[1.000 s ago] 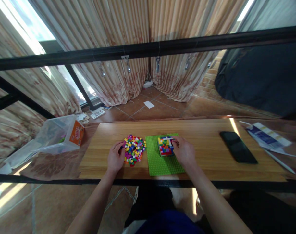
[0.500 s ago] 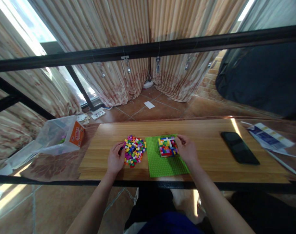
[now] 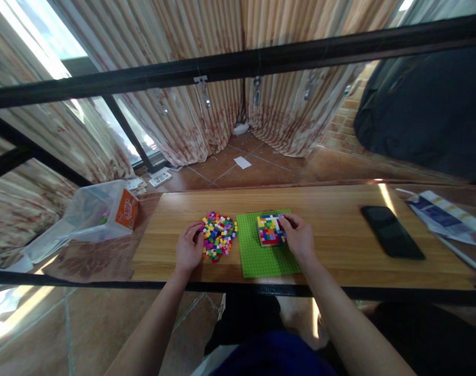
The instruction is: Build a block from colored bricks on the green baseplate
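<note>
A block structure [image 3: 270, 230] built of small multicoloured bricks sits on the upper part of a green studded baseplate [image 3: 261, 263]. My right hand [image 3: 300, 239] is at the structure's right edge, thumb and fingers pinched together at its top. Whatever lies between those fingertips is too small to make out. To the left of the baseplate is a loose pile of small coloured bricks [image 3: 220, 236]. My left hand [image 3: 189, 248] rests at the pile's left edge with its fingers curled in; what they hold, if anything, is hidden.
A black phone [image 3: 392, 232] lies on the right of the wooden table [image 3: 340, 209], with printed papers [image 3: 447, 214] beyond it. A clear plastic box [image 3: 91, 211] with an orange label stands off the left end. A dark metal rail [image 3: 230, 65] crosses beyond the table.
The camera view has shifted a little, so the whole scene sits slightly higher. My right hand has moved slightly at the structure's right edge; my left hand stays beside the pile.
</note>
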`<state>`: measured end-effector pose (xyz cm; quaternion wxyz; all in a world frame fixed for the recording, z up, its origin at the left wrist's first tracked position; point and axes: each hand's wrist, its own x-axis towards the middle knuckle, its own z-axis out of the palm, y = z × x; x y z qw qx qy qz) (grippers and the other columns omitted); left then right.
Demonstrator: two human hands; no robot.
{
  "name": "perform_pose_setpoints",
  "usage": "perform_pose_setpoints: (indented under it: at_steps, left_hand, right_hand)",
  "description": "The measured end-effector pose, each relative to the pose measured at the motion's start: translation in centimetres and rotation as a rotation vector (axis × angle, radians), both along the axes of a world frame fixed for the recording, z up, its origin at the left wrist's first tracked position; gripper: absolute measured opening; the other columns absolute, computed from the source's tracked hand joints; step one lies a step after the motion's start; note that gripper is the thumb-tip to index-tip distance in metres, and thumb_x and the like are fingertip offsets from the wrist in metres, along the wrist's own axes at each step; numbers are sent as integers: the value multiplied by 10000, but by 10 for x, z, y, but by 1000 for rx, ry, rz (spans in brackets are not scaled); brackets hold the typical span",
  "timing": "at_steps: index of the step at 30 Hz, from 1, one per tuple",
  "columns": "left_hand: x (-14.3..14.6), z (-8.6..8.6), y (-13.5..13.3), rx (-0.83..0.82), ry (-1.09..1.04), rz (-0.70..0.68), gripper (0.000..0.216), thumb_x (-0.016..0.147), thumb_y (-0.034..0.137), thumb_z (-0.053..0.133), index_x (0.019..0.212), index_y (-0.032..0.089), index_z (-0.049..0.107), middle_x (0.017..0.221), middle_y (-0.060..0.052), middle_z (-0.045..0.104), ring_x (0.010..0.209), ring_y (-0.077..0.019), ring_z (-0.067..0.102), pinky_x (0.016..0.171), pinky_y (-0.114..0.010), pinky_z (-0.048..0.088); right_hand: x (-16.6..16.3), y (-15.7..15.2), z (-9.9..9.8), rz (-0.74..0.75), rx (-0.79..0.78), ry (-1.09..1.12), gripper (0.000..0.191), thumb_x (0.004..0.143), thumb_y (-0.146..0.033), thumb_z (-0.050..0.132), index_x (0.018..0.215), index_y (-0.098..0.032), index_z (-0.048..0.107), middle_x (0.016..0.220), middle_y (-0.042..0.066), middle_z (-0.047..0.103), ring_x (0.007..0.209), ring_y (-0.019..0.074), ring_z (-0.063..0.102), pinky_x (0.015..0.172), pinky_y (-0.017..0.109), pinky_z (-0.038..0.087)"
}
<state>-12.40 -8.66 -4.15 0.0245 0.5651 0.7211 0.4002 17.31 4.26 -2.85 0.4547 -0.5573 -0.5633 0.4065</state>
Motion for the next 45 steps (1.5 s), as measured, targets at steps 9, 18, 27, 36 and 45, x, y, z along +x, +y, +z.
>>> perform_pose_setpoints:
  at_steps: [9,18,27,36,45]
  left_hand:
    - [7,3,0,20,-9,20,212,897,203,516,1028,194,682,1135,-89,689,1100,-223,634,1027,-431,505]
    - [10,2,-1,18,-25,41,205,908,203,522,1030,204,686,1133,-86,688,1104,-222,632,1026,-426,507]
    - [10,-1,-1,19,-27,43,208,902,178,529,1043,194,681,1159,-90,680,1119,-217,624,1039,-417,499]
    - [10,-2,-2,15,-26,45,222,893,174,530,1051,205,684,1153,-85,683,1123,-222,625,1038,-427,501]
    - [10,-1,-2,12,-21,42,214,897,173,533,1048,198,683,1172,-89,681,1131,-222,623,1041,-424,497]
  right_hand:
    - [8,-13,17,-70,114,-213,526,869,-542,517,1088,-100,702,971,164,733,791,236,672,728,374,531]
    - [-47,-95,35,440,408,-311,227,934,-276,489,944,-230,710,928,62,717,871,195,658,806,334,518]
    - [-95,-116,4,605,548,-531,185,898,-172,582,994,-253,717,1002,72,665,914,214,589,798,328,493]
    - [-104,-108,-11,630,688,-650,227,920,-164,563,1054,-256,722,997,82,652,923,225,556,794,329,470]
    - [-101,-105,-8,640,726,-731,253,939,-162,543,1085,-271,719,1023,73,666,885,208,564,739,311,428]
